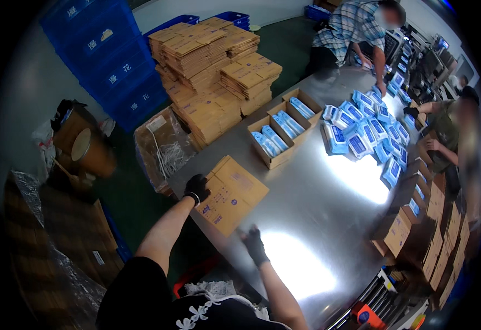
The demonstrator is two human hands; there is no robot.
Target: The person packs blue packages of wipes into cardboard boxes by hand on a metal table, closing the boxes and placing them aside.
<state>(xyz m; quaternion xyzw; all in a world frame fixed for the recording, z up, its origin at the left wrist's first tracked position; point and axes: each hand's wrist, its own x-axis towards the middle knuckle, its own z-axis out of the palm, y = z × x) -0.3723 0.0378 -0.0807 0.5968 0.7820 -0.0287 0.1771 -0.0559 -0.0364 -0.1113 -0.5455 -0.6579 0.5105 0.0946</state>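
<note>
A flattened cardboard box (234,195) with blue-purple print lies at the near left edge of the metal table. Its left edge is held by my left hand (197,190), in a black glove, fingers closed over the board. My right hand (255,246), gloved in black too, is just off the near right corner of the board, with its fingers apart and nothing in them. Beyond the board stand open cardboard boxes (274,162) holding upright blue and white wipes packs (269,141).
A loose heap of wipes packs (368,129) covers the table's far part. Two co-workers reach in there, one in a plaid shirt (356,25). More open boxes (397,231) line the right edge. Stacked flattened cartons (207,104) and blue crates (106,60) stand at the left.
</note>
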